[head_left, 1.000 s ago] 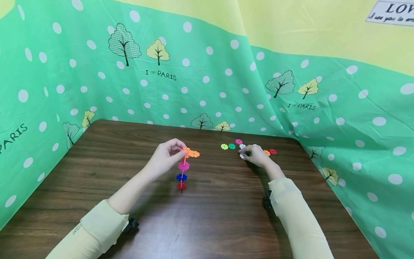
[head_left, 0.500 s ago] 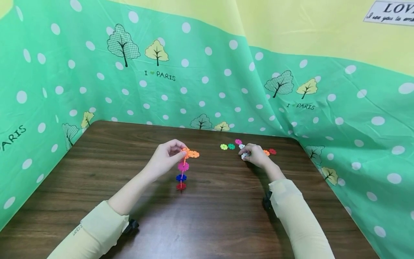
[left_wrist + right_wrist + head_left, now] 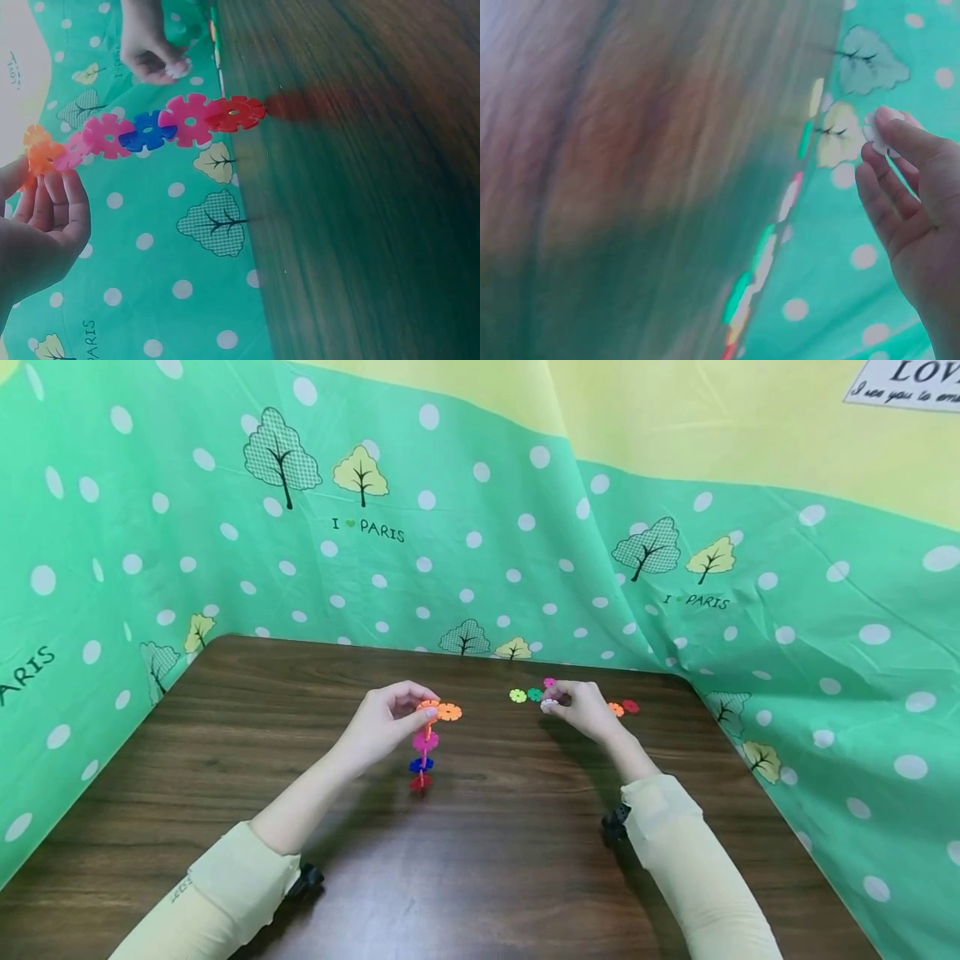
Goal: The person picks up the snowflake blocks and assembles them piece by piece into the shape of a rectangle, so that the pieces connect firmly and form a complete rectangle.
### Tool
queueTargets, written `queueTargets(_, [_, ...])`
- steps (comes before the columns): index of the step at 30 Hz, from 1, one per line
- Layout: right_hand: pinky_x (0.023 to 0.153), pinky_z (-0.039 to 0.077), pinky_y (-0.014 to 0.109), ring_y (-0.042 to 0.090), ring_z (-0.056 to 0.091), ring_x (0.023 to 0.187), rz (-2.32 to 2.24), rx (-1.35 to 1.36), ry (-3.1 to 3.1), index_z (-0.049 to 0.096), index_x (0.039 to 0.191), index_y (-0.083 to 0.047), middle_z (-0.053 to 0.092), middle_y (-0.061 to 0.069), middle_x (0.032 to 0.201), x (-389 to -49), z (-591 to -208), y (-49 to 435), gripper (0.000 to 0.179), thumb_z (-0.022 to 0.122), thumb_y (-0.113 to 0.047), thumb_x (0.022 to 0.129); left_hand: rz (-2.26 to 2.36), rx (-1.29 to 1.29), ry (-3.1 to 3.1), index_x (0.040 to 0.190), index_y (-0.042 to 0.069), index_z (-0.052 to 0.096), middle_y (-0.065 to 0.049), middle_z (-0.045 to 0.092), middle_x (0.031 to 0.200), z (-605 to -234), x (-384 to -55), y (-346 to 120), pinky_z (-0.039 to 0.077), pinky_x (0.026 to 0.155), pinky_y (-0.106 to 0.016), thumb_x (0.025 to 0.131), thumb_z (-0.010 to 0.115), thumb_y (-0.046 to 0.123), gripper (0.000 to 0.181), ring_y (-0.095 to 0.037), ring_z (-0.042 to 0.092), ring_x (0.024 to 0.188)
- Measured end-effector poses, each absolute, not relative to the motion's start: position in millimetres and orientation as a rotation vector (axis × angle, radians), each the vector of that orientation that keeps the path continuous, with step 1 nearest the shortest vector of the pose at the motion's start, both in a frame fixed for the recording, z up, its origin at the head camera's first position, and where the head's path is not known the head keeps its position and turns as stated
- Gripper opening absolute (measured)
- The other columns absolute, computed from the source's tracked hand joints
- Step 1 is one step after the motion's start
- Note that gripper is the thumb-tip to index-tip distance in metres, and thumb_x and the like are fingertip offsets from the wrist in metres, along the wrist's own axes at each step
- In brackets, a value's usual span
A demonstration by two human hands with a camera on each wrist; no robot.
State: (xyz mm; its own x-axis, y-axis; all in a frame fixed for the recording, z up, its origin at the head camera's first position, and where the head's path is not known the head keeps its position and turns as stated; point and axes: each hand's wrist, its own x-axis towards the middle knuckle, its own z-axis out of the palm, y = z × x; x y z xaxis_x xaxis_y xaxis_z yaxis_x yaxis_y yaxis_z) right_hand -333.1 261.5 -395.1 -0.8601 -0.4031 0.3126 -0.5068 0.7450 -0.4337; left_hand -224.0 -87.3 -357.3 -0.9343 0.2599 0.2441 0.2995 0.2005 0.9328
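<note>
1. Half a second ago, the white disc (image 3: 549, 703) was held low among the loose pieces; now it has been lifted and carried a little to the left by the right hand (image 3: 588, 710), and it is seen above the tabletop (image 3: 480, 877) in the right wrist view.
2. The left hand (image 3: 385, 724) has been kept in nearly the same place, with the chain of notched discs (image 3: 148, 132) held as before.
3. The dark wood-grained tabletop is backed and flanked by a green cloth (image 3: 420, 589) printed with white dots, trees and "PARIS" lettering; above it, a yellow band is seen, with a lettered label (image 3: 911, 385) cut off at the upper right.
4. Toward the tabletop's far right corner are scattered a yellow-green disc (image 3: 518, 696), a green disc (image 3: 535, 694), a loose pink disc (image 3: 549, 682), a loose orange disc (image 3: 616, 709) and a loose red disc (image 3: 631, 706); others are hidden behind the right hand.
5. The chain's top orange disc (image 3: 36, 142) is pinched between the left thumb and fingers; a second orange disc (image 3: 449, 712) is joined at its right.
6. Below the grip, pink discs, a blue disc (image 3: 421, 765) and an end red disc (image 3: 249, 112) are hung; whether the tabletop is touched cannot be told.
7. The white disc is pinched at the right hand's fingertips.
</note>
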Motion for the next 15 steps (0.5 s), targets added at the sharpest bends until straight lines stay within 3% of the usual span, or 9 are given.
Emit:
queueTargets(10, [0.057, 0.050, 0.023, 0.011, 0.063, 0.065, 0.878, 0.637, -2.668, 0.072, 0.089, -0.009, 0.072, 0.003, 0.077, -312.4, -361.5, 231.0, 0.015, 0.078, -0.017, 0.078, -1.951, -0.594, -2.382, 0.102, 0.009, 0.068, -0.010, 0.070, 0.076, -357.9, -224.8, -87.9, 0.056, 0.066, -0.033, 0.088, 0.068, 0.021, 0.019, -0.025, 0.067, 0.063])
queueTargets(15, [0.052, 0.052, 0.025, 0.019, 0.064, 0.060, 1.091, 0.630, -2.644, 0.071, 0.091, -0.009, 0.070, 0.005, 0.075, -296.7, -348.1, 214.4, 0.016, 0.077, -0.019, 0.079, -1.962, -0.603, -2.365, 0.101, 0.009, 0.068, -0.011, 0.069, 0.074, -357.7, -224.3, -87.3, 0.056, 0.065, -0.033, 0.088, 0.067, 0.021, 0.017, -0.026, 0.067, 0.063])
